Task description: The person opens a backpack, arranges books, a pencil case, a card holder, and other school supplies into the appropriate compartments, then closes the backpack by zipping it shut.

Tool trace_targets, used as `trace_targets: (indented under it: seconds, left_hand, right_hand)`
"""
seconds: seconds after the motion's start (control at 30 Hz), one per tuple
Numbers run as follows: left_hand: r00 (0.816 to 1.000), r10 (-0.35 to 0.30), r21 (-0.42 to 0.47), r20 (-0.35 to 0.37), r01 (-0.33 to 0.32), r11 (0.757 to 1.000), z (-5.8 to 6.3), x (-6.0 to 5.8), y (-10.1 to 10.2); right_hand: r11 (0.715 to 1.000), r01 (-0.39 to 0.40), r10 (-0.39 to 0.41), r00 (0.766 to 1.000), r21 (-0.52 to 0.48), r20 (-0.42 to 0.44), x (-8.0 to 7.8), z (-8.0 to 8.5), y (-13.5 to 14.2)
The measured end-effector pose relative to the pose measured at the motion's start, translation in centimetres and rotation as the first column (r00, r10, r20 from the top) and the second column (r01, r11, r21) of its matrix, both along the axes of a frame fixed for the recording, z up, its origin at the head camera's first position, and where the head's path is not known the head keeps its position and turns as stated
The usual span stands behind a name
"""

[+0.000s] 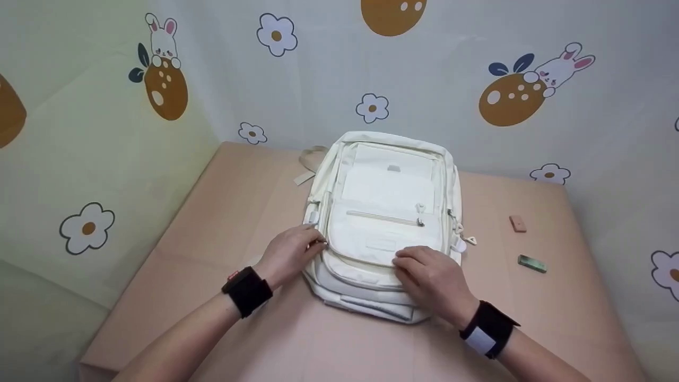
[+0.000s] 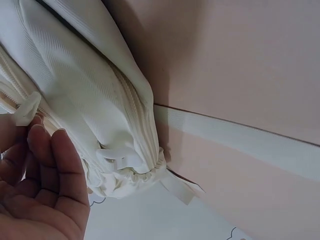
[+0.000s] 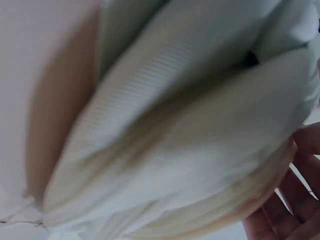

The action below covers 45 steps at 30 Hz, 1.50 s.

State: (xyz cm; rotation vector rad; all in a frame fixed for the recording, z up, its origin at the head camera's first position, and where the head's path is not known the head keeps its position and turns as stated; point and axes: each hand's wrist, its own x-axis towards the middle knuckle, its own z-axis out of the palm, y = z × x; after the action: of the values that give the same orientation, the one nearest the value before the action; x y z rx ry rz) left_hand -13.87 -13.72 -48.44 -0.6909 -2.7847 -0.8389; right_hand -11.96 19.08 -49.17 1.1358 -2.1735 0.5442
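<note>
A cream-white backpack (image 1: 390, 185) lies on its back, its front pocket facing up and its bottom toward me. At the pocket's left side, my left hand (image 1: 289, 252) pinches a pale zipper pull (image 2: 29, 109) between thumb and fingertips, seen best in the left wrist view. My right hand (image 1: 435, 278) holds the lower right edge of the front pocket, fingers bent over the fabric. In the right wrist view, blurred fabric fills most of the picture, with the fingers (image 3: 295, 200) at the bag's edge on the right.
The bag lies on a table with a pinkish-beige cover (image 1: 254, 185). To its right are a small pink block (image 1: 518, 223) and a small green block (image 1: 532, 263). A pale strap (image 2: 240, 135) stretches across the table from the bag. Patterned curtains (image 1: 318, 69) stand behind and beside the table.
</note>
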Motion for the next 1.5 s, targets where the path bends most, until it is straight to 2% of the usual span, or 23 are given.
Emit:
trace_targets:
  seconds: [0.17, 0.37, 0.53, 0.77, 0.93, 1.2, 1.5]
  left_hand:
    - [1.0, 0.008, -0.01, -0.011, -0.008, 1.0, 0.0, 0.0, 0.0]
    - [0.999, 0.009, -0.023, -0.045, -0.01, 1.0, 0.0, -0.1, 0.3]
    - [0.999, 0.011, -0.036, -0.033, -0.012, 0.999, 0.0, -0.3, 0.7]
    - [0.999, 0.016, -0.05, -0.052, -0.019, 0.999, 0.3, -0.7, 0.7]
    - [0.999, 0.012, -0.061, -0.043, -0.015, 0.998, 0.6, -1.1, 0.5]
    - [0.999, 0.032, -0.094, -0.033, -0.035, 0.995, 0.8, -2.9, 0.1]
    - [0.996, 0.084, -0.159, -0.011, -0.085, 0.984, 1.3, -6.2, 0.2]
  right_hand:
    - [0.998, 0.007, -0.01, 0.999, 0.06, 0.045, -0.4, 1.8, -2.2]
    - [0.973, 0.003, -0.026, 0.995, 0.23, 0.094, -0.7, 3.3, -5.6]
    - [0.942, 0.058, -0.088, 0.993, 0.329, 0.075, -1.0, 2.8, -7.3]
    - [0.929, 0.114, -0.116, 0.993, 0.352, -0.013, -0.7, 1.7, -8.0]
    - [0.92, 0.115, -0.116, 0.993, 0.375, -0.02, -0.5, 1.4, -8.1]
    - [0.911, 0.125, -0.118, 0.992, 0.393, -0.041, -0.2, 1.1, -8.3]
    - [0.909, 0.135, -0.115, 0.991, 0.393, -0.073, 0.0, 0.6, -8.4]
